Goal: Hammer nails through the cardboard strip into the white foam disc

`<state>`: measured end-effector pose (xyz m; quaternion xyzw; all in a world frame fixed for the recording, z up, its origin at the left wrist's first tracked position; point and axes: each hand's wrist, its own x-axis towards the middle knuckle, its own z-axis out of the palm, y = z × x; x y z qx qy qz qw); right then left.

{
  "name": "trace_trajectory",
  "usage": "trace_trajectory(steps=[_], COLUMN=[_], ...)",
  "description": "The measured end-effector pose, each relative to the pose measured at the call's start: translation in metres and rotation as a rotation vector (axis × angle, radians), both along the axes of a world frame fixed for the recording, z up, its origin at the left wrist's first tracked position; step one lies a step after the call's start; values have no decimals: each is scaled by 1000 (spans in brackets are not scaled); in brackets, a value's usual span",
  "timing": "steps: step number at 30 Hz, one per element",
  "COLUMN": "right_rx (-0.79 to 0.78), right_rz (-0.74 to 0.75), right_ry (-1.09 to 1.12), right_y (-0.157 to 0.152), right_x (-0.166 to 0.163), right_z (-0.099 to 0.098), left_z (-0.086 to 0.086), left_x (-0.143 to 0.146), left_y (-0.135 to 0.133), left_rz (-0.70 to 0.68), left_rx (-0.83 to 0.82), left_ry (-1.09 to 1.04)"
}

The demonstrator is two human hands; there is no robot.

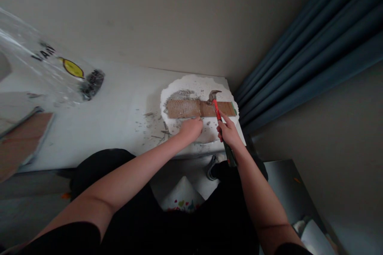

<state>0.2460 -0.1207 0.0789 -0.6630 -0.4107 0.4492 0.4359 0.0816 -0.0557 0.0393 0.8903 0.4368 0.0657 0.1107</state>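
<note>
My right hand (229,130) is wrapped round the handle of a red claw hammer (216,107), whose metal head is over a flat brown board (182,108). Many small dents or holes cover the board's left part, while its right part looks smoother, with green at the far right end. At the board's near edge is my left hand (192,128), its fingers closed together; whatever they pinch is hidden or too small to name. Under the board lies a white scallop-edged mat (206,83) with dark crumbs scattered on it.
Dark debris (155,127) lies on the white table (119,127) left of the mat. A clear plastic bag (54,71) with dark contents and another brown board (26,139) are at the left. Blue curtains (314,55) hang close on the right.
</note>
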Motion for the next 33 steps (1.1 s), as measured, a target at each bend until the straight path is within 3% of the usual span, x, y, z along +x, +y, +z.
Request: trace_trajectory(steps=[4, 8, 11, 13, 20, 33], right_rx=[-14, -3, -5, -8, -12, -12], right_rz=[-5, -5, -10, -3, 0, 6], right_ry=[-7, -15, -17, -12, -18, -18], right_y=[0, -1, -1, -2, -2, -1], right_x=[0, 1, 2, 2, 0, 3], right_z=[0, -1, -1, 0, 2, -4], left_z=[2, 3, 0, -5, -18, -19], left_x=[0, -14, -34, -46, -58, -60], left_y=[0, 28, 59, 75, 87, 86], left_rz=[-32, -39, 111, 179, 193, 181], left_rx=[4, -83, -194, -201, -176, -206], left_ry=[-53, -389, -699, -780, -773, -732])
